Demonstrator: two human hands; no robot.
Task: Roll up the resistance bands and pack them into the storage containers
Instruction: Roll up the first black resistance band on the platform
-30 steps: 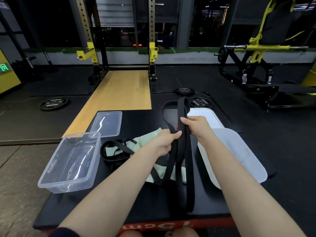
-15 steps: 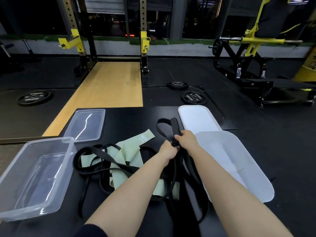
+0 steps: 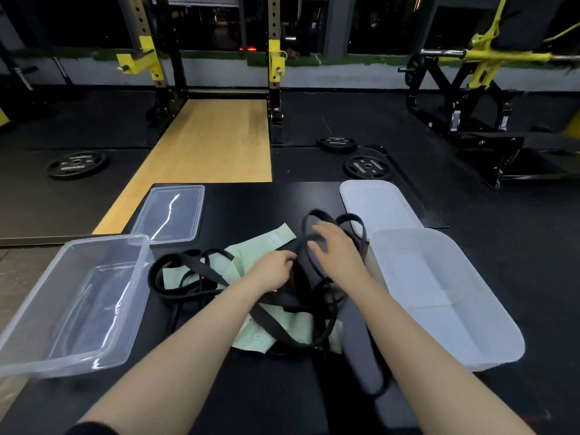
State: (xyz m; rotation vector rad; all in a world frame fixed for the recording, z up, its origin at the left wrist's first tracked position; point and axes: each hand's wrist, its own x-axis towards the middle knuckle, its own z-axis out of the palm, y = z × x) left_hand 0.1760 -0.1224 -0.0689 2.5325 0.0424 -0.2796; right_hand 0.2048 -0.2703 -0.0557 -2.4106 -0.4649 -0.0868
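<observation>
Both hands work a heap of resistance bands between two containers.

The left hand [image 3: 276,267] pinches a black band [image 3: 303,246] with curled fingers; the right hand [image 3: 334,249], fingers loosely spread, rests on its loops. Pale green bands [image 3: 282,238], count unclear, lie tangled under the fingers. One clear container [image 3: 72,304] and its lid [image 3: 168,215] sit left of them; one white container [image 3: 439,293] and its lid [image 3: 376,202] right.

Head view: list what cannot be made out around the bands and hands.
- Right hand: motion-blurred; its hold on the black band is unclear.
- Left hand: fingertips hidden among the straps.
- Band count: black loops tangle over the green bands.
- White container: frosted; its contents are unreadable.
</observation>
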